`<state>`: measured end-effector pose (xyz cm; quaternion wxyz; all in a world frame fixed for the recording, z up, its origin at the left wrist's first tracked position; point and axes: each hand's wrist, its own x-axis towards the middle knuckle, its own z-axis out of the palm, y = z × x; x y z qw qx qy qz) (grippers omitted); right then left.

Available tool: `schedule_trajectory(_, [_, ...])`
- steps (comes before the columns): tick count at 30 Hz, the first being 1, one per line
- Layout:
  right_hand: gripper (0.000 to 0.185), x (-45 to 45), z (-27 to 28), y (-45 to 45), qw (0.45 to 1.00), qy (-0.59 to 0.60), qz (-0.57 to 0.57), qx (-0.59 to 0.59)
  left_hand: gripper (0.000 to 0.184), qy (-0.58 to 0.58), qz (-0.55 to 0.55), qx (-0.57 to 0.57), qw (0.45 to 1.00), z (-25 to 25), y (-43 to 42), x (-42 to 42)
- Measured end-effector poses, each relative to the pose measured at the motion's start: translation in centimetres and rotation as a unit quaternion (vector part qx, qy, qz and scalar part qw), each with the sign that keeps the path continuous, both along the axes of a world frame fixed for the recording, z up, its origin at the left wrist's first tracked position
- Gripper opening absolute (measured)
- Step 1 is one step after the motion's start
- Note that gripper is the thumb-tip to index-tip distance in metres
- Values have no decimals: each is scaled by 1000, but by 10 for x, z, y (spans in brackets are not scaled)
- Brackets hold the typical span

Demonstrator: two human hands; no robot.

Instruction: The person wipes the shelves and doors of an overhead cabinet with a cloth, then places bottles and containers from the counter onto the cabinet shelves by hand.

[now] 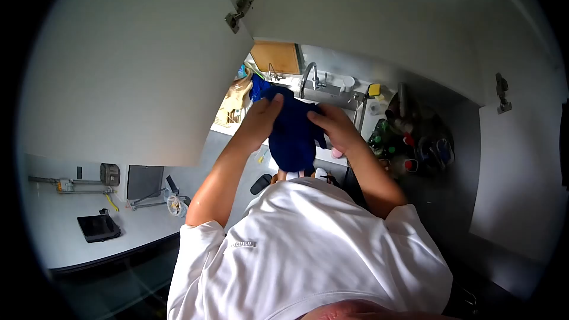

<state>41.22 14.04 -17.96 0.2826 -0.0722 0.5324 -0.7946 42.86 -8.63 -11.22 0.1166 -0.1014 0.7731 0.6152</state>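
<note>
A dark blue cloth [291,133] hangs between my two hands, in front of the sink. My left hand [264,118] grips its left upper edge, thumb lying on top. On the other side my right hand [335,124] pinches the right edge, thumb on the fabric. The lower part of the cloth droops toward my white shirt. Behind it stands a curved metal faucet [308,77]. Fingers beneath the cloth are hidden, and the cloth's exact kind cannot be made out.
Open cabinet doors [130,71] frame the view overhead. A white mug [348,84] and a yellow sponge [374,90] stand behind the sink. Several bottles [409,165] crowd the right. At the lower left, a black flat device [98,229] lies on a counter. A dark slipper [261,184] is on the floor.
</note>
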Motion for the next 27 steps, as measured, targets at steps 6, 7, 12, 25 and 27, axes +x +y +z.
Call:
schedule_trajectory(6, [55,-4,13,27,990,47,-98,-90,42,-10,64,123,990,0,-11,-5])
schedule_trajectory(7, [55,-6,13,29,990,49,-102,-88,35,-18,90,204,975,13,-6,-4])
schedule_trajectory(12, [56,-19,0,53,903,215,-220,301,20,-65,85,311,945,-26,-36,-8])
schedule_trajectory(25, [71,3,-53,89,853,169,-200,451,16,-108,113,30,987,-104,-71,-4])
schedule_trajectory(27, [70,9,-43,87,842,162,-194,476,29,-157,162,38,974,-107,-64,2])
